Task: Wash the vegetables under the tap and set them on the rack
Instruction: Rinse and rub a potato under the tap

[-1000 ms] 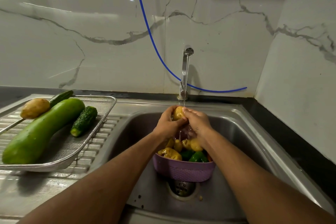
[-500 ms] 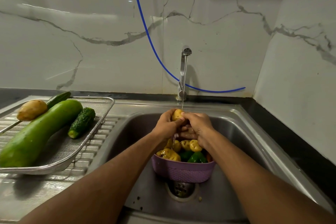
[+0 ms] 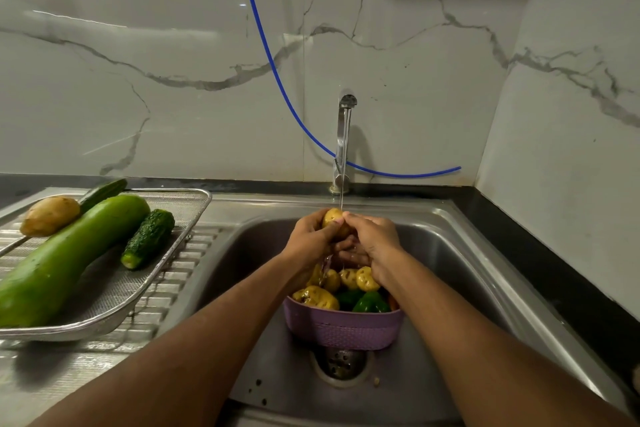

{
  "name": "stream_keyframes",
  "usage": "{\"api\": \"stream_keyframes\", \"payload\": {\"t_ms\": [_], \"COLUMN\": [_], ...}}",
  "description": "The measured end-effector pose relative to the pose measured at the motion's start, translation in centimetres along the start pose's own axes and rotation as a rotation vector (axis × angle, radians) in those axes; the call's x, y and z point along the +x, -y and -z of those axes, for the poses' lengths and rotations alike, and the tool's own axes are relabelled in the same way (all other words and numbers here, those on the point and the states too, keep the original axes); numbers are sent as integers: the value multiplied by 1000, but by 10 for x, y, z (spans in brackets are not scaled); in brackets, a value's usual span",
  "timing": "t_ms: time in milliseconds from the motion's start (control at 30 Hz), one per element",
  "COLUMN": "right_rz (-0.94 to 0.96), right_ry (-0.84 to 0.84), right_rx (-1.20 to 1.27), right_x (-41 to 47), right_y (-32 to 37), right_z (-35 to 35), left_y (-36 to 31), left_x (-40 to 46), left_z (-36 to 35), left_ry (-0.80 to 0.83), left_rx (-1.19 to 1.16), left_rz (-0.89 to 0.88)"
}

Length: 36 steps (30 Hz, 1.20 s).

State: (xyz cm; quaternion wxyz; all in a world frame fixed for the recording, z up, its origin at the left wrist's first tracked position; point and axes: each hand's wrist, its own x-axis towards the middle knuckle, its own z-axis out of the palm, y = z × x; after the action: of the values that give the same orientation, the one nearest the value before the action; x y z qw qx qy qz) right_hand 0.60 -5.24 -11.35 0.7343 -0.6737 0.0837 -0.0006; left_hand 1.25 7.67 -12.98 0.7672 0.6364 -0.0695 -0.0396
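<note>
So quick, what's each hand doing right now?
Left hand: closed around the potato, holding it under the tap.
Right hand: also gripping that potato, from the other side.

Dim warm indoor light, glare streak on marble wall [image 3: 86, 19], soft shadows, wide-angle edge bending

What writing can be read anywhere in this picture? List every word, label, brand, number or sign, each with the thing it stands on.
None: no readable text shows in the head view.
The tap, purple basket, wire rack, steel sink and marble wall bear no visible lettering.
The potato gripped by the left hand and right hand has only dark spots, not print.
</note>
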Motion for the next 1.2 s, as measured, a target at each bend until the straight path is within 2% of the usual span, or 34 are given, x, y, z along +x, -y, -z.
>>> {"api": "stream_keyframes", "payload": {"t_ms": [200, 500, 633, 800, 900, 1067, 1133, 1200], "right_rz": [-7, 9, 26, 113, 127, 104, 111, 141], "right_ry": [8, 8, -7, 35, -19, -80, -65, -43], "right_rx": [58, 66, 51, -42, -24, 5, -31, -79], "right_x": [4, 4, 1, -3, -2, 4, 4, 5], "right_y": [0, -8, -8, -8, -7, -4, -4, -4], "right_z": [1, 6, 2, 1, -1, 8, 9, 9], "left_y": [-4, 4, 5, 2, -3, -8, -5, -3], "left_x": [2, 6, 5, 6, 7, 7, 7, 8], "left_z": [-2, -17, -16, -10, -7, -8, -7, -7], "left_ry": [-92, -176, -205, -322, -259, -36, -18, -77], "left_rx": [-161, -145, -57, -105, -93, -129, -90, -36], "left_rz": [16, 12, -23, 6, 20, 57, 34, -8]}}
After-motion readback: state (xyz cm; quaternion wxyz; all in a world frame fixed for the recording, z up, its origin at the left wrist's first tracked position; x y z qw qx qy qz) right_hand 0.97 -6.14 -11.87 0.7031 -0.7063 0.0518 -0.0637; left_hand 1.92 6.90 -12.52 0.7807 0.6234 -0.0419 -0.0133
